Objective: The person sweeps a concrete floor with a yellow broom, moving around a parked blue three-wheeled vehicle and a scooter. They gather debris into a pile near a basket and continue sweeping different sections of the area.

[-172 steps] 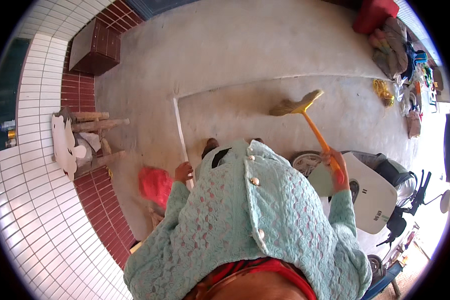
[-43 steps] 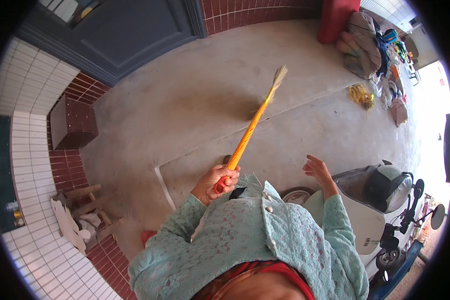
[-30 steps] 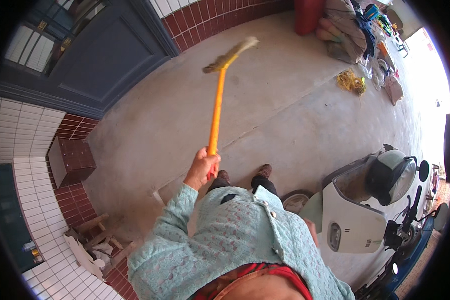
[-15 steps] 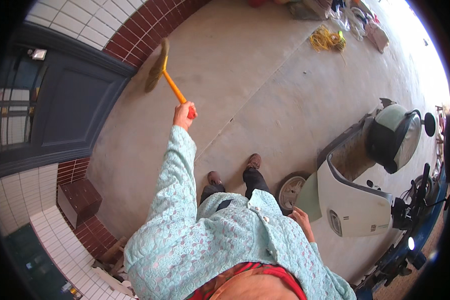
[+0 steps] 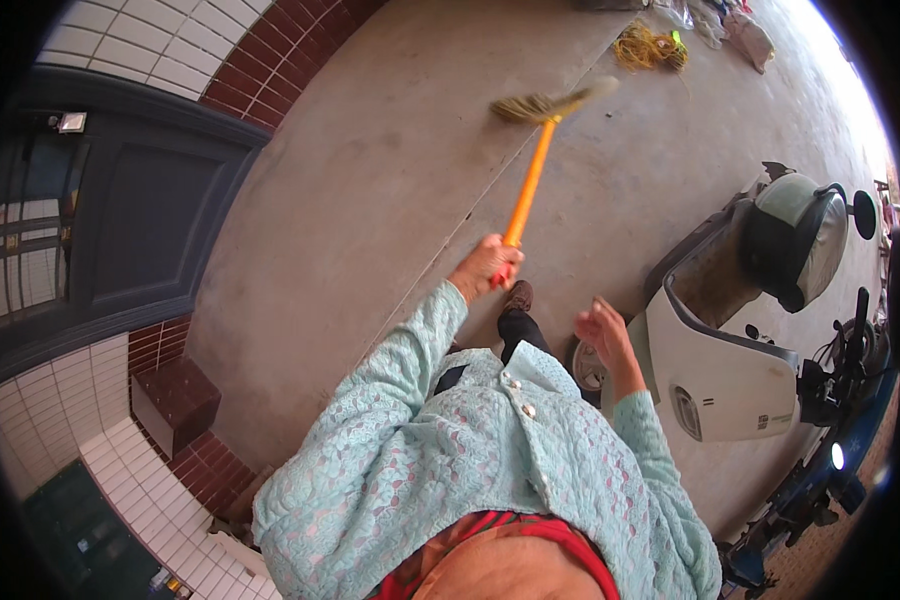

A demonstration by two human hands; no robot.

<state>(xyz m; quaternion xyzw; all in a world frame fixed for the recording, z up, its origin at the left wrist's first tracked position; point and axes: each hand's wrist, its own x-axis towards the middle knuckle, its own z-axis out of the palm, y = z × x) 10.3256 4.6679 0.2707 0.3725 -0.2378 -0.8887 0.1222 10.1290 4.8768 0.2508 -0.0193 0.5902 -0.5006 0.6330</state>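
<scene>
At far left stands a dark grey door (image 5: 155,220), set in a wall (image 5: 225,35) of white tile above and dark red tile below. A brown box (image 5: 188,395) sits against the same tiling, nearer the person. Next comes bare grey floor (image 5: 340,190), crossed by a slanting line. Over it reaches the left hand (image 5: 488,268), its fingers wrapped round the red end of a broom (image 5: 532,190). The orange handle slants away and slightly right; the fan-shaped head lies across the floor line in view, its right tip blurred. Whether the bristles touch the floor I cannot tell. A brown shoe (image 5: 518,297) shows just below the grip. Farther off lies a tangle of yellow strands (image 5: 645,45). The right hand (image 5: 602,330) is raised beside a pale scooter (image 5: 720,385), near its wheel (image 5: 587,370), fingers loosely bent; whether they press together I cannot tell.
</scene>
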